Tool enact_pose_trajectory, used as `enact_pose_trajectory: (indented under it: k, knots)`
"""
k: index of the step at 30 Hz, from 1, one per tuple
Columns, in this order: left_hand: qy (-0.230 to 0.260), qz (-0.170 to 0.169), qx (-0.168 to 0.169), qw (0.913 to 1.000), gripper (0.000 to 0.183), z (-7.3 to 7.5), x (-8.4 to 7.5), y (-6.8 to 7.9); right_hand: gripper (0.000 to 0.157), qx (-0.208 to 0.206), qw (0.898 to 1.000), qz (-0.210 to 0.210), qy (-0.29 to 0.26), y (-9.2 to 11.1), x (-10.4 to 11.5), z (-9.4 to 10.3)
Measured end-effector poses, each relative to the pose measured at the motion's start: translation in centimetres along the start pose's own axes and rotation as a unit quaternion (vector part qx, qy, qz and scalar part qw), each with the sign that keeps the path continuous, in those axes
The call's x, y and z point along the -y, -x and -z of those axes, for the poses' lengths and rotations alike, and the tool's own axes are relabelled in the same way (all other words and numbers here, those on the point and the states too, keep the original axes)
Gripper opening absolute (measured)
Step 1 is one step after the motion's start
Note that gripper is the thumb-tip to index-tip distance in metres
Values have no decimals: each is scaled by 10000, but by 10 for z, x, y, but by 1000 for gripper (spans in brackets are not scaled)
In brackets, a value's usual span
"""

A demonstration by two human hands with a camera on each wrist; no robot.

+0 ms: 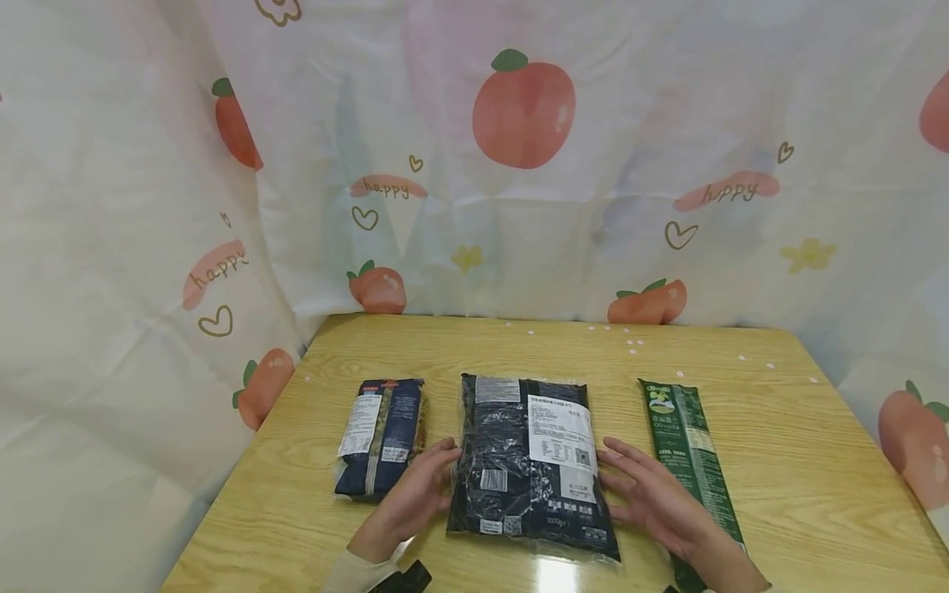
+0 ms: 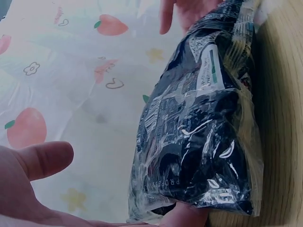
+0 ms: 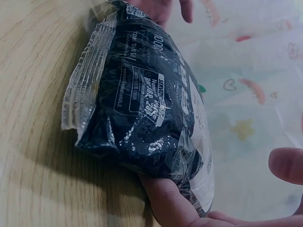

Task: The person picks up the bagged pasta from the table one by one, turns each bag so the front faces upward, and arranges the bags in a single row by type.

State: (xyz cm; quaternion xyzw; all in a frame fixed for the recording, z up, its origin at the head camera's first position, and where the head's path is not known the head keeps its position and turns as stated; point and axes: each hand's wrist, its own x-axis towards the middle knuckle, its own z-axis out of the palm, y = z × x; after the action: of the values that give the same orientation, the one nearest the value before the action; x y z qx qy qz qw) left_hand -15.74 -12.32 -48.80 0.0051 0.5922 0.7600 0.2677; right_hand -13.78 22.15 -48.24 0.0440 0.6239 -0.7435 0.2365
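Left grip point(image 1: 417, 494) and right grip point(image 1: 656, 501), spread wide, touch without clasping a black plastic bag point(image 1: 493, 461) midway between the desk's point(image 1: 808, 461) left and right edges, its slick, likely soft and hefty bulk best scooped from beneath both sides.

Glossy black plastic bag in clear wrap point(image 1: 511, 461): "1000g" printed low down; "SERVIZIO" and the start of "PROFES..." seen from the wrists. Its white paper label point(image 1: 558, 432): Chinese print, too small for me. Long, flat green packet point(image 1: 697, 465): "Olivoila". Pale fruit-printed cloth backdrop point(image 1: 519, 255): "happy", three times, on pinkish strokes.
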Motion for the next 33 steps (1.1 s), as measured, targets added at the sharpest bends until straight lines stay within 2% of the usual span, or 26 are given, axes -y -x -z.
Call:
enact_pose_trajectory:
  k: [9,16,26,33]
  knots:
    - [120,15,117,9999,77,8,-1,3,74,-102,9999,-79,106,1,1,0]
    - [208,107,24,9997,32,12,1,-1,75,-116,9998,-85,160,2,2,1]
    - [332,307,0,9990,29,14,4,-5,76,-15,9998,-132,128,4,4,1]
    - [600,505,172,9968,23,14,4,-8,75,232,9996,5,129,3,3,6]
